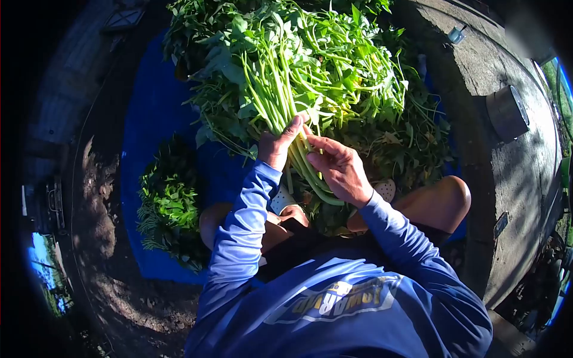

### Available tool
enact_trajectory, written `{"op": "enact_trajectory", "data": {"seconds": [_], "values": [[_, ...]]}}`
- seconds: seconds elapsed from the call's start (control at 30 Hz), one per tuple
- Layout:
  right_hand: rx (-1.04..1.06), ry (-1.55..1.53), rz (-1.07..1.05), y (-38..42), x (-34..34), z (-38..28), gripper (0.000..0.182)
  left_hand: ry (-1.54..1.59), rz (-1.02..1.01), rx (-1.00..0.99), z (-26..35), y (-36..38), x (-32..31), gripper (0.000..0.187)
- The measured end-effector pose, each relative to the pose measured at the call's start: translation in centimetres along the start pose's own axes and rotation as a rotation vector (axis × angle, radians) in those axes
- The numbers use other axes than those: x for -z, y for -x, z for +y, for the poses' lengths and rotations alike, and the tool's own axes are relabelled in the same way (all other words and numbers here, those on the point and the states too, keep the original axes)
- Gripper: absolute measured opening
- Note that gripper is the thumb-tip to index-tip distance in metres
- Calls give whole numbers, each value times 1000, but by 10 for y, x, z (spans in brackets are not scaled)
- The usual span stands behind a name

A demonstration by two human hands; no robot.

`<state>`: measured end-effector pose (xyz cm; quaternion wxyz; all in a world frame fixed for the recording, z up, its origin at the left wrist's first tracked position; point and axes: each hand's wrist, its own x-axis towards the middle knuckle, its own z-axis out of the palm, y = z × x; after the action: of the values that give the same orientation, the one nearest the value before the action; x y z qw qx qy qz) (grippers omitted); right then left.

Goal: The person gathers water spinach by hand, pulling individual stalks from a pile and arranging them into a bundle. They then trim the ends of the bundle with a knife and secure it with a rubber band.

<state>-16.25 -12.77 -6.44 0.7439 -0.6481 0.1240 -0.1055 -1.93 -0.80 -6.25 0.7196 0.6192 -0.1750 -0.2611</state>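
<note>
Both hands are working one bunch of green stems (292, 119). Left hand (277, 146) is gripping the bunch from the left, fingers wrapped round the stalks. Right hand (340, 167) is pressing against the lower stalks, fingers curled, thumb extended toward the left hand. Bunch is standing tilted above the person's knees, its leafy tops lying over a large heap of greens (388, 137). A smaller pile of leaves (170, 203) is lying on the blue tarp (152, 113), beside a concrete slab (507, 179)

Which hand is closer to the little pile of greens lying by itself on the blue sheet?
Left. The left hand grips the big bunch of stems, on the small pile's side. The right hand is farther off, across the stems.
</note>
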Motion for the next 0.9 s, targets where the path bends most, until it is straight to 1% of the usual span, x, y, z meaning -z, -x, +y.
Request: {"op": "enact_trajectory", "data": {"seconds": [0.07, 0.1, 0.13, 0.2, 0.23, 0.27, 0.3, 0.33, 0.37, 0.4, 0.47, 0.5, 0.53, 0.6, 0.67, 0.7, 0.73, 0.8, 0.83, 0.87, 0.9], "values": [[45, 59, -19, 5, -7, -3, 36, -54, 81, 38, 1, 1, 5, 25], [81, 95, -29, 2, -7, -6, 35, -101, 89, -6, 5, -1, 9, 20], [131, 31, -44, 2, -9, -7, 36, -14, 61, -68, 9, -1, 10, 18], [56, -156, -27, 4, -10, -13, 32, 110, 28, -110, 11, -3, 13, 18], [78, -202, 45, 4, -10, -16, 28, 72, 2, -64, 17, 0, 19, 19], [100, -246, 117, 1, -8, -18, 25, 69, 7, -104, 17, 0, 21, 23], [110, -276, 127, -5, -1, -12, 21, 54, 10, -77, 29, 5, 23, 26], [1, -194, 128, -10, 10, -16, 19, 43, 12, -56, 44, 9, 27, 28], [-33, -78, 93, -19, 24, -9, 19, 7, 85, -131, 50, 8, 31, 30], [-71, 37, 57, -30, 38, 6, 18, -43, 114, -150, 60, 11, 40, 29], [69, 247, 164, -56, 57, 27, 19, -31, 209, -115, 78, 19, 51, 27], [101, 326, 188, -74, 68, 32, 22, -34, 239, -136, 83, 21, 54, 26], [179, 397, 241, -90, 70, 19, 20, -36, 272, -162, 87, 21, 57, 26], [270, 636, 363, -137, 74, 4, 17, -55, 336, -163, 90, 18, 55, 24], [334, 636, 415, -193, 77, -1, 15, -79, 407, -144, 93, 18, 46, 22], [337, 696, 389, -223, 80, 1, 18, -90, 383, -170, 88, 14, 48, 21], [283, 710, 361, -241, 75, -11, 21, -110, 359, -191, 88, 13, 47, 22], [326, 757, 338, -286, 69, -14, 24, -105, 337, -188, 88, 13, 42, 22], [335, 790, 331, -307, 65, -17, 26, -115, 362, -225, 84, 11, 41, 23], [374, 830, 366, -326, 62, -19, 26, -122, 343, -236, 84, 11, 43, 26], [363, 836, 394, -344, 62, -22, 26, -105, 318, -195, 88, 13, 43, 21]]}}
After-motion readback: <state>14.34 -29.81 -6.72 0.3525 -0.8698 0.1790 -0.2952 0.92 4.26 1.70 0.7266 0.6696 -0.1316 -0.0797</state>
